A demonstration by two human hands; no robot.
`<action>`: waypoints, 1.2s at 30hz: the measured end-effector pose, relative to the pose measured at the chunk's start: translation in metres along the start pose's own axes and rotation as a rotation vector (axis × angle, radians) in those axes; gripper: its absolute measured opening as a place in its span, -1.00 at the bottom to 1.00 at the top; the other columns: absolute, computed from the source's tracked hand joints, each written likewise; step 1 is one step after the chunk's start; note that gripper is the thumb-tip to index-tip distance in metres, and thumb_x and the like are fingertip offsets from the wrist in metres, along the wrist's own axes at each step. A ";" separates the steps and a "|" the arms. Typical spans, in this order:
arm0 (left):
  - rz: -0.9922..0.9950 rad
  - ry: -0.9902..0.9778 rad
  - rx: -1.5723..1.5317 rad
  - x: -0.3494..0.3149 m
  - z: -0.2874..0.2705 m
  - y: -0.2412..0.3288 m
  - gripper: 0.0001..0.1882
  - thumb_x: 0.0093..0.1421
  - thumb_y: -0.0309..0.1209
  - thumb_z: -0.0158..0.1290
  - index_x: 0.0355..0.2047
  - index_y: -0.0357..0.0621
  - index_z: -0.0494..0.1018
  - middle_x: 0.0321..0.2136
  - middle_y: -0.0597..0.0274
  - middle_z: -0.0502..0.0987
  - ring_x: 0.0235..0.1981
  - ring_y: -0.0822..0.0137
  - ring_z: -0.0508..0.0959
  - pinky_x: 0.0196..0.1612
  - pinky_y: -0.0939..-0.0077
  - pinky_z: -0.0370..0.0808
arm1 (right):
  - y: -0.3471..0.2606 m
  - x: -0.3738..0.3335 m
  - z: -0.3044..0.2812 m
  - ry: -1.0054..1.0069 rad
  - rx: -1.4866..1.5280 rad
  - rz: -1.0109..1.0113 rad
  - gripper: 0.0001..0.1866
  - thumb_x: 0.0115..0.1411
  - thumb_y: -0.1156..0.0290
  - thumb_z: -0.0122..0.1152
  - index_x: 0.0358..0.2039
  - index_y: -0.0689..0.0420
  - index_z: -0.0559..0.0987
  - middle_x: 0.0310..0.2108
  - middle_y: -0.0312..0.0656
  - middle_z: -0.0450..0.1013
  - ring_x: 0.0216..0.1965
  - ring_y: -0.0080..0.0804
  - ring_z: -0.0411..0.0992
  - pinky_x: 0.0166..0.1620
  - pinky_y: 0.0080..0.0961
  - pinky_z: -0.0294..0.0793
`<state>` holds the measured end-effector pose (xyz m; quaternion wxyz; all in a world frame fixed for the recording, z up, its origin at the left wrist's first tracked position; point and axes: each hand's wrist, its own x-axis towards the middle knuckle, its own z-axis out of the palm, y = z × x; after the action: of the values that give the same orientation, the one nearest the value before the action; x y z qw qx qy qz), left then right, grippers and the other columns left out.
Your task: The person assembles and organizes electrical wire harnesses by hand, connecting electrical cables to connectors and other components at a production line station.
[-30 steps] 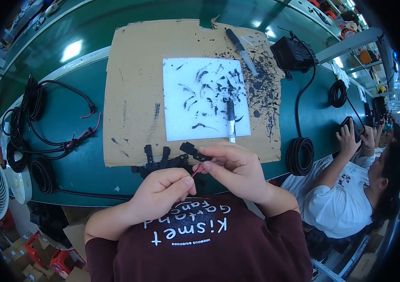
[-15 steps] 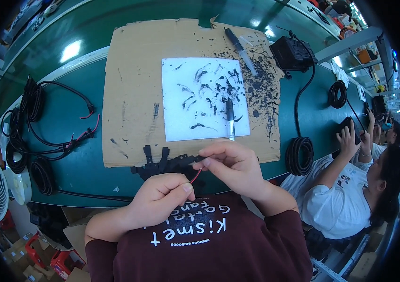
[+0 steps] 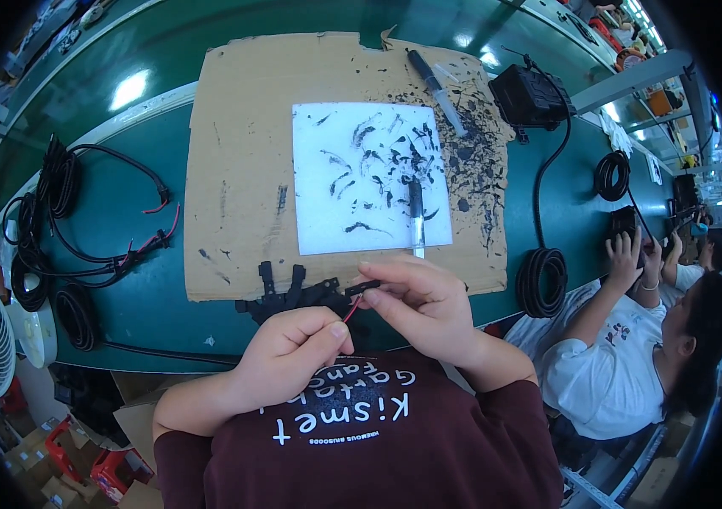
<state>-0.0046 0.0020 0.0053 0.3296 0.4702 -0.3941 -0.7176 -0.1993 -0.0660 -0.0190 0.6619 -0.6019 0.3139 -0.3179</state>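
Fitting [image 3: 361,288], black, one: at the cardboard sheet's [image 3: 238,153] near edge, pinched by right hand [image 3: 424,307]. Red wire [image 3: 352,310], one: leading to fitting, pinched by left hand [image 3: 297,343]; joint hidden, whether finished cannot tell. Black parts [image 3: 314,296], several: heaped along cardboard sheet's near edge, unheld.

Shows a smooth, glossy finish on the green worktop [image 3: 149,314]. Reads as matt paperboard on the cardboard sheet [image 3: 242,127], rough at the torn upper edge and crusted with black residue. Appears smooth and matt on the white square sheet [image 3: 335,212]. Looks like clear, shiny plastic at the tube [image 3: 446,109]. Reads as matt black plastic on the small part [image 3: 362,288], with smooth plastic insulation on the red wire [image 3: 353,310]. Looks rubbery on the coiled cable [image 3: 529,284], cloth-matt on the maroon shirt [image 3: 378,475].
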 end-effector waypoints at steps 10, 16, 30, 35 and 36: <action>-0.002 0.012 -0.026 0.002 0.004 -0.002 -0.74 0.30 -0.38 -0.16 -0.45 -0.26 0.42 -0.61 0.37 0.35 -0.55 0.60 0.33 -0.45 0.70 0.29 | 0.001 0.001 -0.001 0.025 -0.144 -0.117 -0.76 0.12 0.74 0.04 -0.16 0.32 0.46 -0.19 -0.03 0.45 -0.17 -0.36 0.48 -0.10 -0.55 0.49; -0.014 0.037 -0.055 0.003 0.006 0.000 -0.74 0.30 -0.37 -0.16 -0.44 -0.25 0.43 -0.60 0.39 0.35 -0.54 0.61 0.33 -0.45 0.71 0.29 | 0.001 -0.004 0.002 0.053 -0.034 -0.007 -0.78 0.12 0.71 0.08 -0.19 0.34 0.45 -0.19 -0.01 0.48 -0.16 -0.39 0.49 -0.07 -0.54 0.48; 0.151 -0.013 -0.469 0.005 -0.010 -0.027 -0.70 0.15 -0.64 -0.12 -0.10 -0.16 0.19 -0.24 0.27 0.36 -0.33 0.55 0.39 -0.32 0.72 0.33 | 0.012 0.007 0.014 0.053 -0.288 -0.370 -0.80 0.05 0.69 0.16 -0.27 0.27 0.49 -0.27 -0.04 0.53 -0.28 -0.34 0.53 -0.20 -0.50 0.51; 0.188 0.113 -0.456 0.004 -0.004 -0.026 -0.49 -0.07 -0.79 -0.12 -0.08 -0.14 0.15 -0.16 0.14 0.33 -0.33 0.41 0.35 -0.30 0.58 0.32 | 0.021 0.011 0.023 0.059 -0.446 -0.573 -0.81 -0.06 0.64 0.24 -0.37 0.23 0.51 -0.40 -0.13 0.51 -0.39 -0.21 0.52 -0.33 -0.42 0.50; 0.188 0.119 -0.457 0.003 -0.007 -0.027 -0.49 -0.07 -0.79 -0.12 -0.08 -0.14 0.15 -0.16 0.14 0.33 -0.33 0.41 0.35 -0.30 0.58 0.32 | 0.022 0.012 0.023 0.054 -0.442 -0.572 -0.81 -0.06 0.64 0.24 -0.37 0.23 0.51 -0.40 -0.13 0.51 -0.39 -0.21 0.52 -0.33 -0.42 0.50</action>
<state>-0.0018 0.0110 -0.0215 0.5152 0.3862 -0.2434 -0.7253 -0.1725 -0.0604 -0.0395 0.3914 -0.7854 0.2114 -0.4304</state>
